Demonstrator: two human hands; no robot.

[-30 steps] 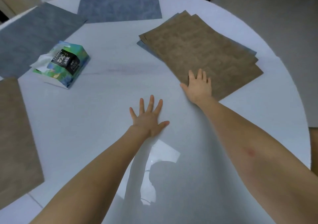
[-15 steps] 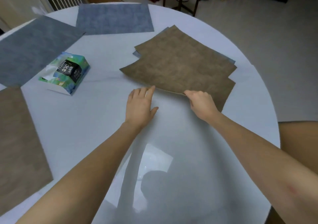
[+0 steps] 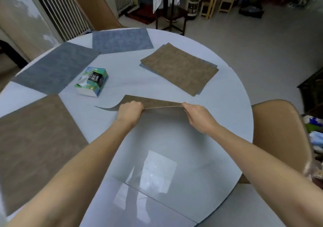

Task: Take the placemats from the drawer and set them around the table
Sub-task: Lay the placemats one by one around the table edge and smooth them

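Note:
A brown placemat (image 3: pixel 157 102) hangs just above the middle of the round pale table (image 3: pixel 227 122), its near edge pinched by both hands. My left hand (image 3: pixel 130 110) grips that edge on the left, my right hand (image 3: pixel 197 114) on the right. The mat's left corner droops to the tabletop. A small stack of brown and grey-blue placemats (image 3: pixel 180 68) lies at the far right. Two grey-blue placemats (image 3: pixel 120 40) (image 3: pixel 56 68) lie at the far side and far left. Another brown placemat (image 3: pixel 36 139) lies at the near left.
A tissue pack (image 3: pixel 92 81) sits left of centre. Tan chairs stand at the far side (image 3: pixel 94 6) and at the right (image 3: pixel 283 132). A dark wooden stand with a white cloth (image 3: pixel 167 1) and small stools are beyond the table.
My hands have lifted the top brown placemat off the stack at the right and drawn it toward me, to the middle of the table. The view has tilted up.

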